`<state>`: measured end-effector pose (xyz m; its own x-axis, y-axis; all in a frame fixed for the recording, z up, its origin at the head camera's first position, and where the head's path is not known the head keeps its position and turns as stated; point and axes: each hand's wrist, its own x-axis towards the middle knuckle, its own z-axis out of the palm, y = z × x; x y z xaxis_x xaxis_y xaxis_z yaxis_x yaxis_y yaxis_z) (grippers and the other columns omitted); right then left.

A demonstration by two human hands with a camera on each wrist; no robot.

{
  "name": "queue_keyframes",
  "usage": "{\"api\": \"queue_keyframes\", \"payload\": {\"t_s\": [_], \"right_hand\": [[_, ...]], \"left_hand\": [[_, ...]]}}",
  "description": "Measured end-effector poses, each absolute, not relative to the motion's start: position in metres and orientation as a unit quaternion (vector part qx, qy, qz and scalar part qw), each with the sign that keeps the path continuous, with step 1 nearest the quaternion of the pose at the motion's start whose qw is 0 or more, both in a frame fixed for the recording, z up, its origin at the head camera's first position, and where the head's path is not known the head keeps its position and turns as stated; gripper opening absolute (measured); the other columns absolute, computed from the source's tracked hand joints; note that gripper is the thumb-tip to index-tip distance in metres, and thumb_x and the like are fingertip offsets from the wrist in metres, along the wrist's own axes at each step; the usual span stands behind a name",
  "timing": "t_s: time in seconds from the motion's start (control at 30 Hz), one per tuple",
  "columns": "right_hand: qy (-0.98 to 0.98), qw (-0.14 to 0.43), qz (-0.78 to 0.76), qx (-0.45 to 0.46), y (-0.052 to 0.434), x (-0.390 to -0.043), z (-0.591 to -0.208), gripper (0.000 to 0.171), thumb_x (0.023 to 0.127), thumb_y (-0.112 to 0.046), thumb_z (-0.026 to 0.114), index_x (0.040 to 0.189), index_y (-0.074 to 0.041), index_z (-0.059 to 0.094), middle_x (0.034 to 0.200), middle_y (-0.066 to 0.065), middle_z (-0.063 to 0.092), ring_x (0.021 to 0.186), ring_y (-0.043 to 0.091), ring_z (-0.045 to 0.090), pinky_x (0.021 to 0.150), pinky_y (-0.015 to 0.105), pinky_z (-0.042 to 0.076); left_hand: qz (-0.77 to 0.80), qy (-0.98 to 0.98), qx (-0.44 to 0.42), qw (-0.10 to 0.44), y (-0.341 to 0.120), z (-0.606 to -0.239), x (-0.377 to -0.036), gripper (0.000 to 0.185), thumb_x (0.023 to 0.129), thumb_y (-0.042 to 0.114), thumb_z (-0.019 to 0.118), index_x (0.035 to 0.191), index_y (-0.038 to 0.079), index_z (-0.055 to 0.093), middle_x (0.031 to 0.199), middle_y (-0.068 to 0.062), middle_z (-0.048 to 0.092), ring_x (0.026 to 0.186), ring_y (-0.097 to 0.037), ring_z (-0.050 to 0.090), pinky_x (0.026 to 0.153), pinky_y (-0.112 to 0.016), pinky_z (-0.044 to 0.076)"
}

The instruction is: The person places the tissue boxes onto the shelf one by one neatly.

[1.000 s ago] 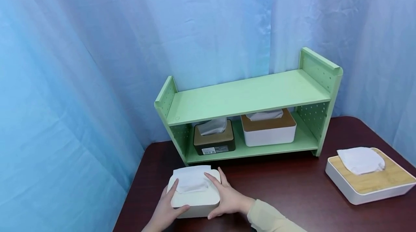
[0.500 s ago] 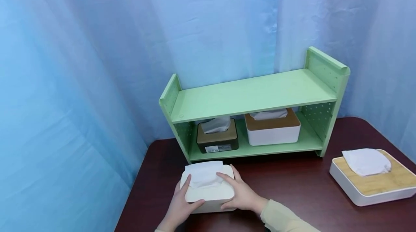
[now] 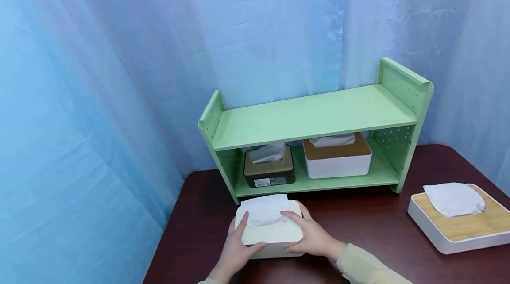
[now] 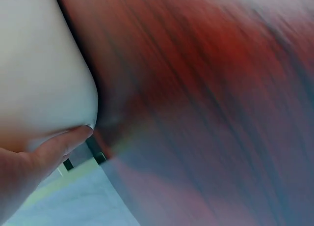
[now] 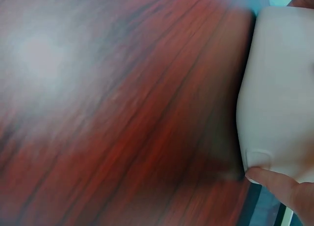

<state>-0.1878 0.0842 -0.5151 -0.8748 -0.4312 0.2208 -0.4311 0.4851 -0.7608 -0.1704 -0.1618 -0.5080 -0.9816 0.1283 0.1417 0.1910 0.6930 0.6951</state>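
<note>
In the head view a white tissue box [image 3: 272, 234] with a white tissue [image 3: 264, 211] poking out of its top is low in the middle, in front of the green shelf's left half. My left hand [image 3: 238, 246] holds its left side, thumb along the front wall and index finger on the lid. From the right side my right hand [image 3: 312, 235] grips the same box, its index finger touching the top by the tissue. The left wrist view shows a fingertip against the pale box wall [image 4: 44, 73]; the right wrist view shows another at the box's lower corner.
A green two-tier shelf [image 3: 314, 118] stands at the back. Its lower tier holds a dark tissue box [image 3: 268, 173] and a white tissue box with brown lid [image 3: 338, 165]. Another white box with a bamboo lid [image 3: 462, 231] lies at right on the dark red table [image 3: 358, 217].
Both hands have moved the white tissue box to the right and a little toward the shelf. The head view has shifted slightly; the other boxes keep their places.
</note>
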Motion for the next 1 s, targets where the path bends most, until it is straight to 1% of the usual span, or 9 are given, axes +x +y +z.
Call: {"api": "queue_keyframes", "payload": {"t_s": [0.17,0.3,0.47,0.63,0.77,0.87,0.93,1.0], "right_hand": [[0.862,-0.02,-0.441,-0.249,0.102,-0.186,-0.517,0.084,0.063,-0.037,0.088,0.135,-0.019,0.05,0.149,0.031,0.012,0.125,0.043,0.038,0.084,0.036,0.047],[0.864,-0.03,-0.437,-0.249,0.114,-0.185,-0.518,0.082,0.063,-0.036,0.087,0.135,-0.02,0.05,0.148,0.032,0.014,0.124,0.045,0.038,0.083,0.036,0.047],[0.864,-0.03,-0.439,-0.246,0.127,-0.184,-0.518,0.083,0.063,-0.038,0.087,0.135,-0.02,0.05,0.147,0.033,0.014,0.125,0.046,0.037,0.083,0.036,0.047],[0.865,-0.039,-0.434,-0.247,0.14,-0.183,-0.516,0.083,0.062,-0.038,0.088,0.134,-0.018,0.051,0.146,0.035,0.016,0.124,0.046,0.037,0.083,0.035,0.046],[0.867,-0.045,-0.429,-0.248,0.147,-0.183,-0.517,0.083,0.061,-0.037,0.088,0.133,-0.019,0.052,0.145,0.035,0.018,0.124,0.046,0.037,0.083,0.035,0.046],[0.869,-0.047,-0.427,-0.247,0.151,-0.182,-0.518,0.083,0.06,-0.037,0.089,0.132,-0.019,0.052,0.144,0.036,0.018,0.124,0.046,0.037,0.083,0.035,0.046],[0.869,-0.045,-0.429,-0.243,0.153,-0.181,-0.517,0.084,0.059,-0.036,0.089,0.132,-0.019,0.052,0.145,0.036,0.018,0.124,0.047,0.037,0.083,0.036,0.046],[0.869,-0.035,-0.433,-0.236,0.154,-0.18,-0.517,0.085,0.059,-0.036,0.089,0.133,-0.018,0.051,0.145,0.036,0.017,0.125,0.048,0.035,0.083,0.039,0.046]], "left_hand": [[-0.383,-0.917,-0.102,0.038,-0.146,-0.508,-0.173,0.098,0.071,0.047,0.08,0.146,0.003,0.035,0.146,-0.035,0.022,0.132,-0.046,0.034,0.098,-0.055,0.039],[-0.385,-0.916,-0.113,0.028,-0.136,-0.508,-0.172,0.096,0.073,0.047,0.078,0.147,0.005,0.034,0.146,-0.036,0.021,0.131,-0.047,0.034,0.098,-0.056,0.04],[-0.385,-0.914,-0.125,0.009,-0.126,-0.505,-0.171,0.094,0.075,0.047,0.076,0.149,0.01,0.031,0.147,-0.037,0.017,0.131,-0.048,0.034,0.097,-0.056,0.04],[-0.374,-0.916,-0.148,-0.01,-0.119,-0.504,-0.172,0.088,0.079,0.049,0.071,0.15,0.017,0.029,0.147,-0.039,0.014,0.129,-0.046,0.038,0.095,-0.054,0.043],[-0.373,-0.913,-0.162,-0.022,-0.115,-0.503,-0.171,0.083,0.082,0.048,0.07,0.15,0.021,0.031,0.148,-0.038,0.012,0.128,-0.046,0.04,0.095,-0.054,0.043],[-0.376,-0.911,-0.168,-0.024,-0.113,-0.504,-0.171,0.079,0.082,0.046,0.07,0.148,0.021,0.035,0.148,-0.037,0.012,0.129,-0.046,0.039,0.095,-0.055,0.043],[-0.379,-0.909,-0.17,-0.027,-0.112,-0.505,-0.171,0.076,0.083,0.046,0.069,0.147,0.021,0.037,0.149,-0.037,0.012,0.131,-0.046,0.036,0.095,-0.054,0.042],[-0.383,-0.908,-0.17,-0.029,-0.112,-0.506,-0.17,0.074,0.083,0.046,0.069,0.146,0.02,0.04,0.149,-0.036,0.012,0.133,-0.045,0.033,0.097,-0.055,0.041]]}}
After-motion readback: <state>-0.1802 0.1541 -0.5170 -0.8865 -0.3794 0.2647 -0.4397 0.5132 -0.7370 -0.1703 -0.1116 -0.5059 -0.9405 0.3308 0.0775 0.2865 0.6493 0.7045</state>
